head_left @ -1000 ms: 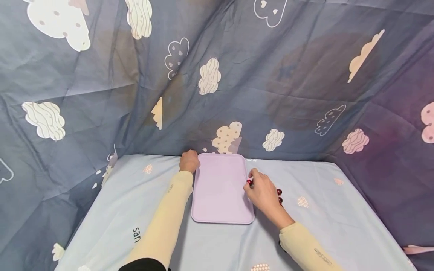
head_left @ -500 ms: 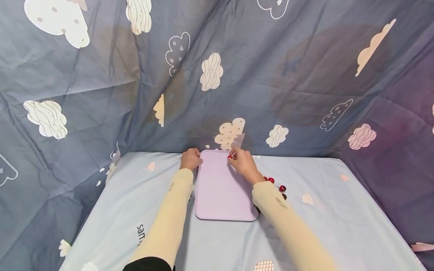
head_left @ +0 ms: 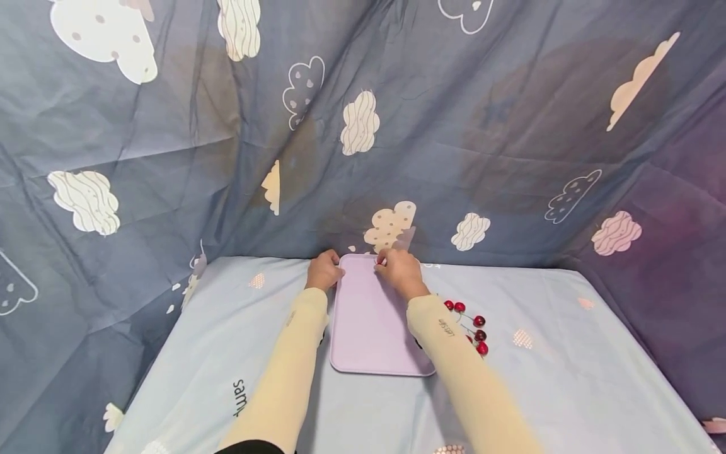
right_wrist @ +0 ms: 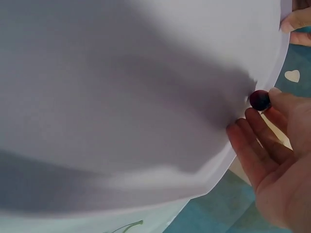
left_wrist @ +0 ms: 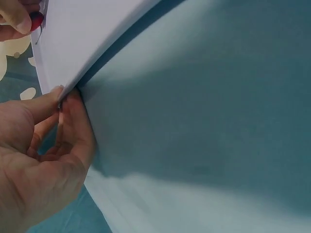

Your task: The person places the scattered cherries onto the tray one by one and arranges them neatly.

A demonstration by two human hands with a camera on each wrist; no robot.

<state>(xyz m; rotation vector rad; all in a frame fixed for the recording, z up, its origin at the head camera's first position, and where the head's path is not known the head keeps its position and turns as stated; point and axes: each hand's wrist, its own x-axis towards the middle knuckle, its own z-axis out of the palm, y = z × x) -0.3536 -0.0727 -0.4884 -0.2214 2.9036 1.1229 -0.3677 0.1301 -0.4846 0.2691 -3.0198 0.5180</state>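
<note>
A pale purple rectangular tray (head_left: 371,334) lies on the bed-like cloth, its far edge by the hanging fabric. At the far left corner my left hand (head_left: 324,270) grips the rim, and the left wrist view shows the thumb (left_wrist: 46,104) above and fingers beneath. My right hand (head_left: 400,271) is over the tray's far edge. Between its thumb and finger it pinches a dark red cherry (right_wrist: 260,100), just inside the rim. A thin stem hangs from that cherry (left_wrist: 36,21) in the left wrist view.
Several red cherries (head_left: 479,335) with stems lie on the light blue cloth (head_left: 544,378) right of the tray, partly behind the right sleeve (head_left: 454,353). Dark cloud-patterned fabric (head_left: 431,145) rises directly behind the tray.
My right hand has carried the cherry from the tray's right side to its far edge, then slightly left. More loose cherries show now. The left hand keeps to the tray's corner.
</note>
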